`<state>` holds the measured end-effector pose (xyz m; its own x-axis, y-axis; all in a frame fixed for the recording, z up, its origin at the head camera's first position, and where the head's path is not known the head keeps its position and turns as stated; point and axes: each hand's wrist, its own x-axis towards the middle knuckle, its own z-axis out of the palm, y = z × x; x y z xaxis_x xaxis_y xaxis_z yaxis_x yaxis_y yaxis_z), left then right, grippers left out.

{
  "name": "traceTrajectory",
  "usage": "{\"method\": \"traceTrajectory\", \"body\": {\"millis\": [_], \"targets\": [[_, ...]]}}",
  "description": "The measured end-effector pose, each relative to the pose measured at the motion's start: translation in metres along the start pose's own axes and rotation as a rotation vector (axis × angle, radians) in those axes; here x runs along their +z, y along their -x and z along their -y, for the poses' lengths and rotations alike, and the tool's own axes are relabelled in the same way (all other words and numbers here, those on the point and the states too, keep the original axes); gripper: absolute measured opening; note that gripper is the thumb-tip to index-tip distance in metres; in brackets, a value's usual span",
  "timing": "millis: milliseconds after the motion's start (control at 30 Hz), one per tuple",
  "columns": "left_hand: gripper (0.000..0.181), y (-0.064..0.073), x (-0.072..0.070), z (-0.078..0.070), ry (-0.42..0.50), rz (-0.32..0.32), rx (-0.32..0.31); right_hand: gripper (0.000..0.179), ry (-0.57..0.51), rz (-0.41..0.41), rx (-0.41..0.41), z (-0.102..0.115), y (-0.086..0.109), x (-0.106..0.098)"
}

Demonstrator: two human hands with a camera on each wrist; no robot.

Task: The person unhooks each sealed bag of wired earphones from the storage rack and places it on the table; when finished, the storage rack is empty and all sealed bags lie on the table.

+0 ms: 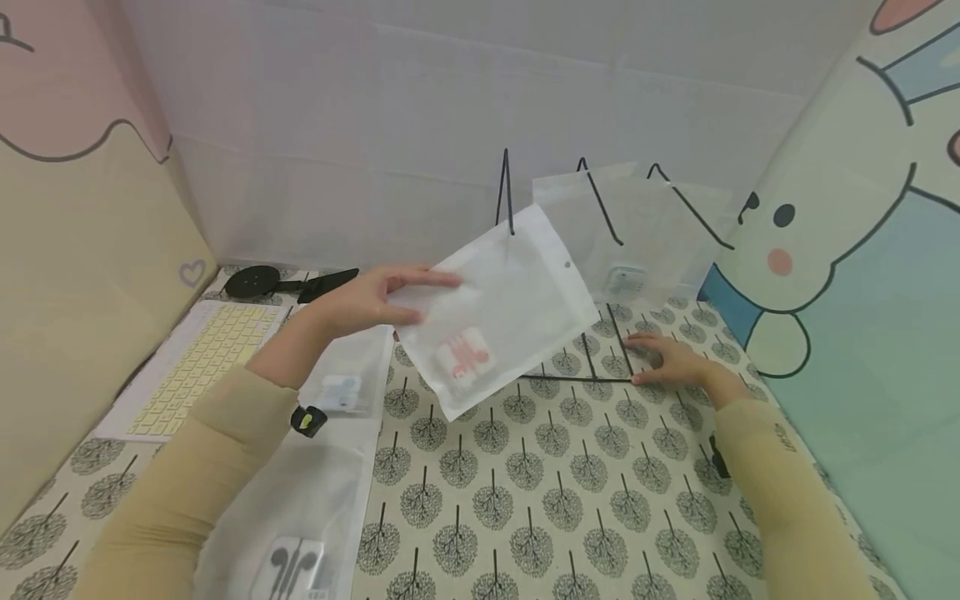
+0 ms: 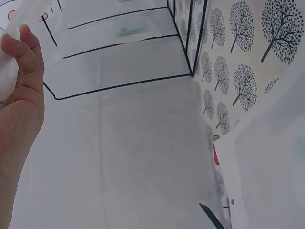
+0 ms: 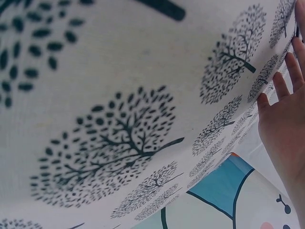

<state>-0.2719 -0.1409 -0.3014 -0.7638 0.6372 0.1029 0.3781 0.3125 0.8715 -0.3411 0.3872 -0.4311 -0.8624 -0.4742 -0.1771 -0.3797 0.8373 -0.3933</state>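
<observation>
My left hand (image 1: 367,298) pinches a translucent white pouch (image 1: 517,283) by its left side, thumb in front. A small item with red markings (image 1: 463,354) shows through its lower part. The pouch tilts in front of a black wire rack (image 1: 577,380), its top edge close by the tip of the left prong (image 1: 506,187). In the left wrist view, fingers (image 2: 31,52) bend at the pouch's edge. My right hand (image 1: 675,365) rests low on the table, fingertips right at the rack's front right corner; its fingers look fairly straight in the right wrist view.
More pouches (image 1: 678,217) hang on the rack's other prongs. At left lie a pouch with white earphones (image 1: 288,571), a pouch with a pale blue-and-white item (image 1: 341,392), a yellow-keyed keyboard (image 1: 202,367) and a black round-ended object (image 1: 253,282). Printed cloth walls (image 1: 847,208) enclose the table.
</observation>
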Motion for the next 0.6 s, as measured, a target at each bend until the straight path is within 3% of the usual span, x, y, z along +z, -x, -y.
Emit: {"method": "traceTrajectory", "body": {"millis": [200, 467, 600], "targets": [[0.054, 0.013, -0.006, 0.007, 0.023, -0.016, -0.010, 0.084, -0.009, 0.006, 0.013, -0.002, 0.001, 0.000], [0.053, 0.038, -0.011, 0.022, -0.013, -0.121, -0.103, 0.084, -0.007, 0.012, 0.017, -0.001, 0.000, 0.001], [0.055, 0.051, -0.010, 0.027, -0.007, -0.134, -0.112, 0.084, -0.004, 0.010, 0.020, 0.000, 0.000, 0.001]]}}
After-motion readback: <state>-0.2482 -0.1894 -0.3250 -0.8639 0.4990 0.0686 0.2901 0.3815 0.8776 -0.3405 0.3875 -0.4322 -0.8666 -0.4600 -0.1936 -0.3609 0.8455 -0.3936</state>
